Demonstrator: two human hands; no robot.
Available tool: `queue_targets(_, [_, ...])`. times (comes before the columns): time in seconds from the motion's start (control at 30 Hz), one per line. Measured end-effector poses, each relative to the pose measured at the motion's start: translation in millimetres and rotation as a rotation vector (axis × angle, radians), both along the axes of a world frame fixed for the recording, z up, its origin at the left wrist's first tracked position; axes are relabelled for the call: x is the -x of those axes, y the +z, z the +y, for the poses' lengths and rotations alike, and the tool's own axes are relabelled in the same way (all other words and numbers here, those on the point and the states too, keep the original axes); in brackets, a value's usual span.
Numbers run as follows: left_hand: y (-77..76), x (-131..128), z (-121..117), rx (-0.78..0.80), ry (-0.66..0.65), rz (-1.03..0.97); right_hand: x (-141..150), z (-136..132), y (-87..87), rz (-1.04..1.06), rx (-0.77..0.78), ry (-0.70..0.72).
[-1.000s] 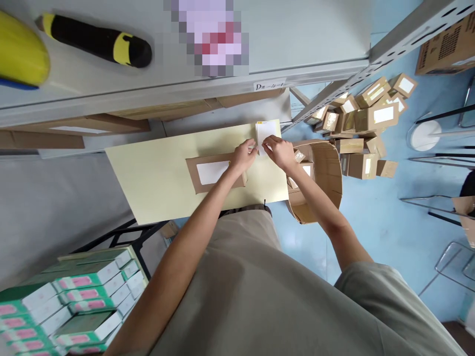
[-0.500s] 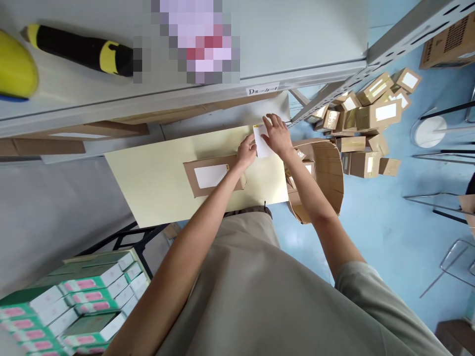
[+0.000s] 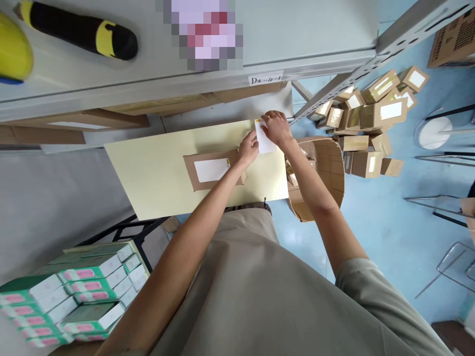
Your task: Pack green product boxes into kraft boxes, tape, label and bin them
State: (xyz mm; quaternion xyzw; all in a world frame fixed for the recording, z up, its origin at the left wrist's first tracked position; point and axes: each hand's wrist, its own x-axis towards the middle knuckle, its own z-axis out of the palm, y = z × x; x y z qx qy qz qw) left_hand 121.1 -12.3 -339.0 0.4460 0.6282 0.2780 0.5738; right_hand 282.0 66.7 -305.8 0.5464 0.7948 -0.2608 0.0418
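Note:
A white label sheet [image 3: 265, 143] with a small yellow mark at its top corner lies at the right end of the pale yellow tabletop [image 3: 156, 173]. My right hand [image 3: 277, 129] has its fingers curled and pressed together at the sheet's upper right edge. At the left edge, my left hand [image 3: 248, 149] pinches the sheet between thumb and fingers. Left of my hands rests a flat cardboard box [image 3: 189, 170], partly covered by my left forearm. A similar white label [image 3: 211, 171] is on top of it.
A grey metal shelf [image 3: 304, 39] overhangs the table, with a black-and-yellow cutter [image 3: 74, 32] on it. An open carton [image 3: 332, 173] holding small boxes stands at the table's right end. Labelled boxes [image 3: 382, 111] are heaped on the floor. Green-and-white boxes [image 3: 92, 287] are stacked lower left.
The right fingers have curled in closer to the sheet's upper edge. The left hand stays at its left edge. The view has shifted slightly; the box remains in place.

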Motion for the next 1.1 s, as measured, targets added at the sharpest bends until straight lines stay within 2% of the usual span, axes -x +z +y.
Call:
queue_targets(0.13, [1.3, 5, -2, -0.009, -0.014, 0.028, -4, -8, 11.7, -0.003, -0.087, 0.005])
queue_targets(0.3, [-3.2, 15, -2, -0.007, -0.03, 0.087, -14, -30, 26.6, 0.027, -0.214, -0.006])
queue_targets(0.5, [-4.5, 16, -4, -0.014, -0.052, 0.106, -22, -45, 29.0, 0.059, -0.311, 0.034])
queue_targets(0.63, [1.9, 13, -7, -0.002, -0.091, 0.128, -23, -51, 31.4, 0.071, -0.345, 0.045])
queue_targets(0.77, [16.7, 11, -12, 0.007, -0.132, 0.186, -29, -64, 41.1, 0.095, -0.391, 0.058])
queue_targets(0.9, [35.3, 11, -17, -0.009, -0.214, 0.26, -38, -96, 55.5, 0.132, -0.411, 0.065])
queue_targets(1.1, [54.7, 11, -27, -0.038, -0.439, 0.436, -46, -174, 68.8, 0.133, -0.356, 0.064])
